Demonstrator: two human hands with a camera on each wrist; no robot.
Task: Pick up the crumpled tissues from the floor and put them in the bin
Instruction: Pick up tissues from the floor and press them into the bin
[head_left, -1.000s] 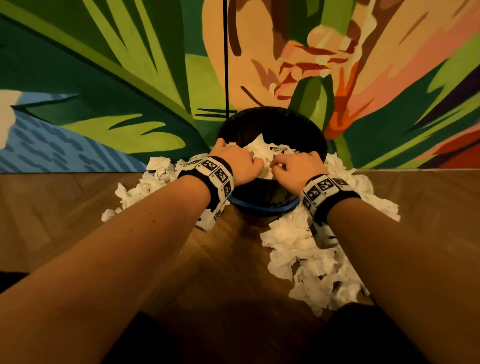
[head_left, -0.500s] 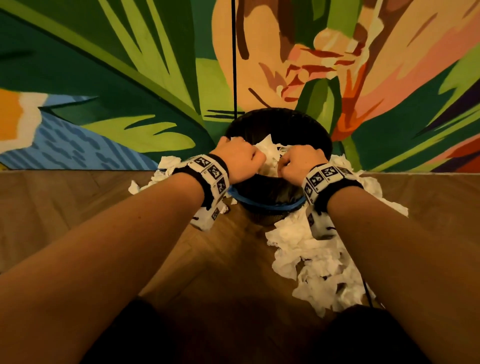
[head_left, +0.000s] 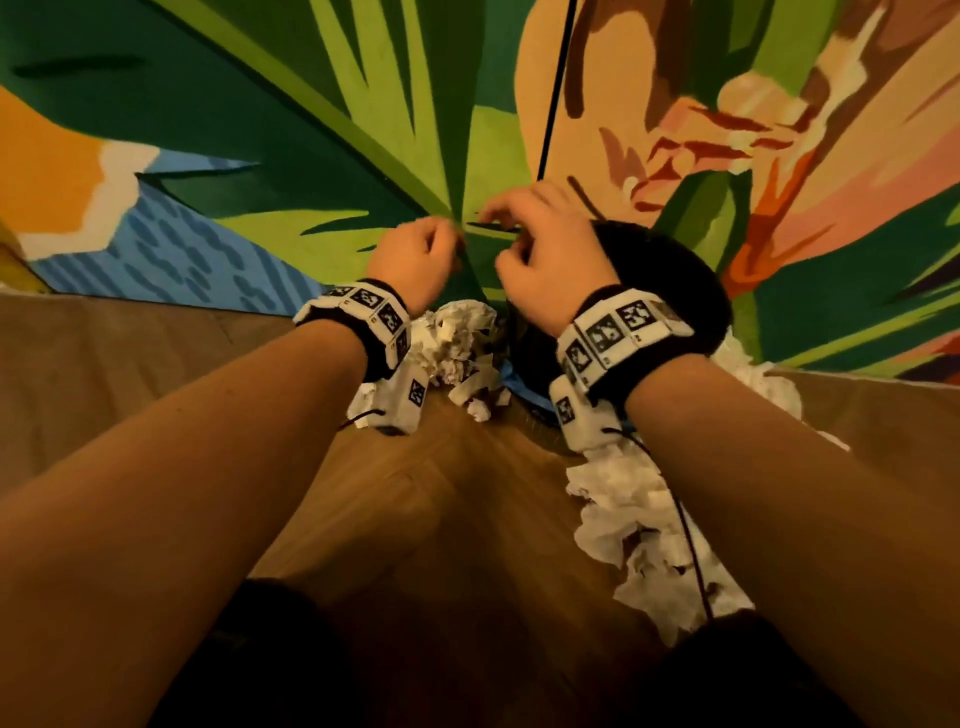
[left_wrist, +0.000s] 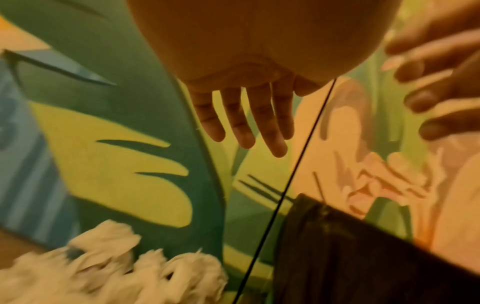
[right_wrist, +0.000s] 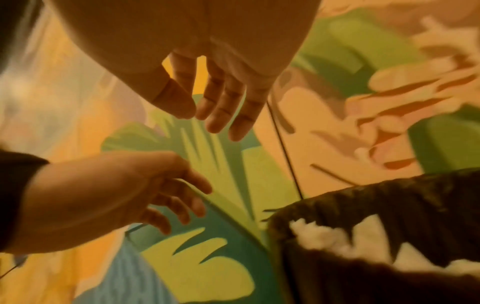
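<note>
Head view: your left hand (head_left: 415, 257) and right hand (head_left: 545, 260), a second ago pressing tissues into the bin (head_left: 670, 291), now hang raised above it, each grip slack-fingered and empty. Load delivered; tissues (head_left: 639, 519) remain heaped on the floor (head_left: 156, 364) either side.

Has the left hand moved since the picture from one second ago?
Yes. The left hand was pressing tissues at the bin's mouth; now it is raised, empty, before the painted wall, left of the bin.
</note>
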